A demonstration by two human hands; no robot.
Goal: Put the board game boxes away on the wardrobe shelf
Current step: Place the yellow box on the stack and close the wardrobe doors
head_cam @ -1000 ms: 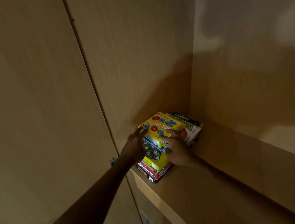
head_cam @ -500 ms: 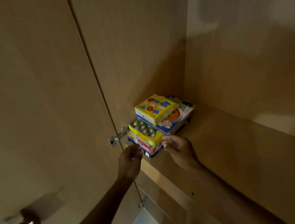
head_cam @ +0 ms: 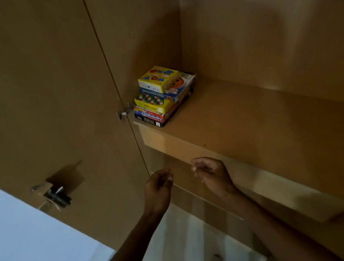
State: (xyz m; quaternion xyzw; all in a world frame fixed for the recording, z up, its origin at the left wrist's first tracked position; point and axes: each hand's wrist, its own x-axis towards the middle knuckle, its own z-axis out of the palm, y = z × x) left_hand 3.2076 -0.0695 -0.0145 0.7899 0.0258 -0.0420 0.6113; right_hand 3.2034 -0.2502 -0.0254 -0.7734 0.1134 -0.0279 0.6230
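Several likely light, stiff cardboard board game boxes (head_cam: 164, 97) sit stacked at the left front corner of the wardrobe shelf (head_cam: 242, 118), probably best gripped by the bottom box's sides, while left hand (head_cam: 158, 187) and right hand (head_cam: 212, 174) hover below, fingers loosely curled, holding nothing

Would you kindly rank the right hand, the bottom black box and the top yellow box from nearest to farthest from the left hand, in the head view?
1. Right hand, just beside the left hand.
2. Black box, lowest, at the shelf's left front corner.
3. Yellow box, topmost, higher and farther back.
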